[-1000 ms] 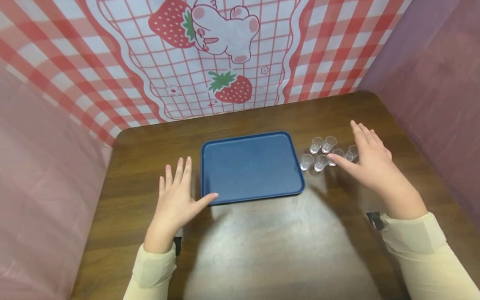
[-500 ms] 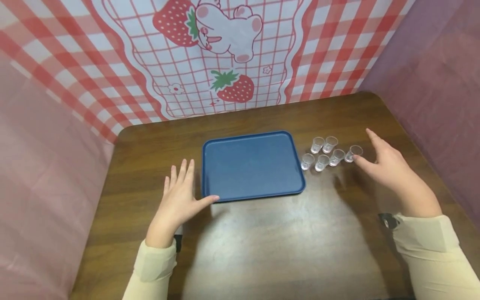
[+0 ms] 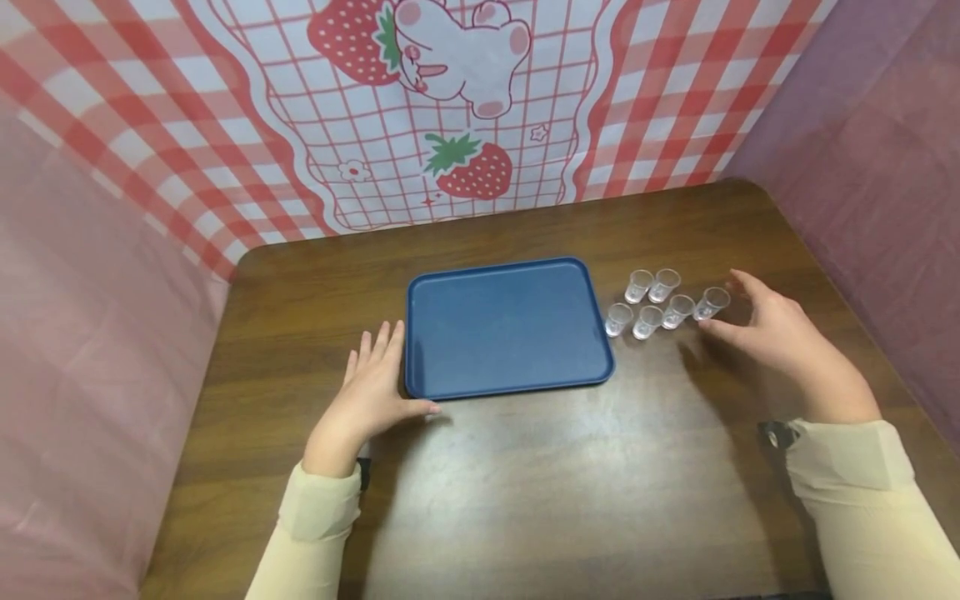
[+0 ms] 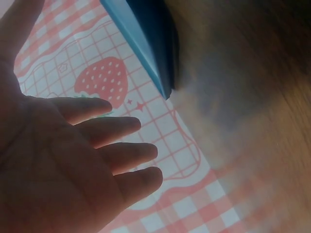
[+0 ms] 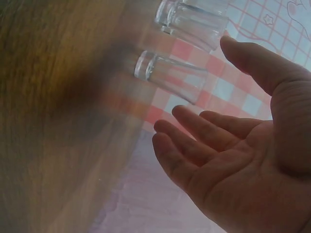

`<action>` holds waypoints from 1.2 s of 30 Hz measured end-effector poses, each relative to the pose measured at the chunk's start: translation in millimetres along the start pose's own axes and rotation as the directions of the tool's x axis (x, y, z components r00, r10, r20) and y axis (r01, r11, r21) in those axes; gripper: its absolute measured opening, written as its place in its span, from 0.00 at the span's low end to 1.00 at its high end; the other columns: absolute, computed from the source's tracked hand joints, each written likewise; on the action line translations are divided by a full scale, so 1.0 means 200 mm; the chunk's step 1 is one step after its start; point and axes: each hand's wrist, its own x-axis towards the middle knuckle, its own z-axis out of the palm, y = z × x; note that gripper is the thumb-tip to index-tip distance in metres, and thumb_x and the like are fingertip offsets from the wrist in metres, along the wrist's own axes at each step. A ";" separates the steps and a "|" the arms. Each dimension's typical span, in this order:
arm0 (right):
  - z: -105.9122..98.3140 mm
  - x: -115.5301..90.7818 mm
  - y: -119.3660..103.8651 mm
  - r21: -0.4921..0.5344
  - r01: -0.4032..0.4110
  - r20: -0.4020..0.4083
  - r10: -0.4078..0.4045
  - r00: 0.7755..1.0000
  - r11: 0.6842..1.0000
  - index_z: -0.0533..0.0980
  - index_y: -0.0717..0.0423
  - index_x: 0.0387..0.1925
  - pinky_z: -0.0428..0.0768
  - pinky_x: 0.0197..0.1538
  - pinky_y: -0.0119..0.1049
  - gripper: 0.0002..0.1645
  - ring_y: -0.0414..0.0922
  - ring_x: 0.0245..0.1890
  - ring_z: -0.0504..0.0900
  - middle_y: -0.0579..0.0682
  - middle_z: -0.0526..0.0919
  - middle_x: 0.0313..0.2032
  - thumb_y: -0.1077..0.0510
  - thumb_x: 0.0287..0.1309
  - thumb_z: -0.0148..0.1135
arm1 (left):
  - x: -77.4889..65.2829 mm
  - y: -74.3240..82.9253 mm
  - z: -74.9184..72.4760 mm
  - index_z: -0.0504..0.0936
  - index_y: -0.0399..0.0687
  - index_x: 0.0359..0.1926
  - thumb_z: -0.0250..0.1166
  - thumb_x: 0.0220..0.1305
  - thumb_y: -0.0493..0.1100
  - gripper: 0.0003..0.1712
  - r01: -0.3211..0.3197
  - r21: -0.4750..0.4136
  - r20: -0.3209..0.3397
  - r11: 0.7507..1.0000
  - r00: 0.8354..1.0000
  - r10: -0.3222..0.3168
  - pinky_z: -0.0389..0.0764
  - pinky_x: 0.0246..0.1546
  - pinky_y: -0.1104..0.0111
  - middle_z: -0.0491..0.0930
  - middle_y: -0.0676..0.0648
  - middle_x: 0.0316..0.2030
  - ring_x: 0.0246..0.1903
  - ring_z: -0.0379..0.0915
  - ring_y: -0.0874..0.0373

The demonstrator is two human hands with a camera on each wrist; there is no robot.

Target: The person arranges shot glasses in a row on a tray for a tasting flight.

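The spread right grip (image 3: pixel 787 340) had settled nearer the glass (image 3: pixel 711 303) before it; the spread left grip (image 3: pixel 366 402) had neared the tray (image 3: pixel 510 329).

This looks like a fabric-screened booth, in what building cannot be told: a brown wood-grain desk with rounded corners (image 3: pixel 525 483), a red-and-white checked strawberry-print cloth (image 3: pixel 450 108) behind, wrinkled pink fabric (image 3: pixel 97 350) alongside.

Desk (image 3: pixel 525 492): brown wood-grain top, far corners rounded. Behind desk: red-and-white gingham cloth (image 3: pixel 660 100), its grid panel bearing a printed strawberry (image 3: pixel 483 172) and white cartoon animal (image 3: pixel 468 58). Left of desk: pink sheet (image 3: pixel 82 375), creased. Right of desk: mauve-pink sheet (image 3: pixel 862 175).
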 end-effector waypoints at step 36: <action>0.04 0.08 0.06 0.025 -0.033 -0.048 0.034 0.998 0.999 0.69 0.77 0.60 0.74 0.50 0.63 0.39 0.70 0.49 0.80 0.75 0.80 0.48 0.49 0.63 0.71 | 0.10 -0.03 0.00 0.51 0.34 0.79 0.81 0.50 0.60 0.68 0.066 0.079 0.118 0.995 0.990 -0.075 0.40 0.71 0.39 0.45 0.31 0.77 0.75 0.32 0.30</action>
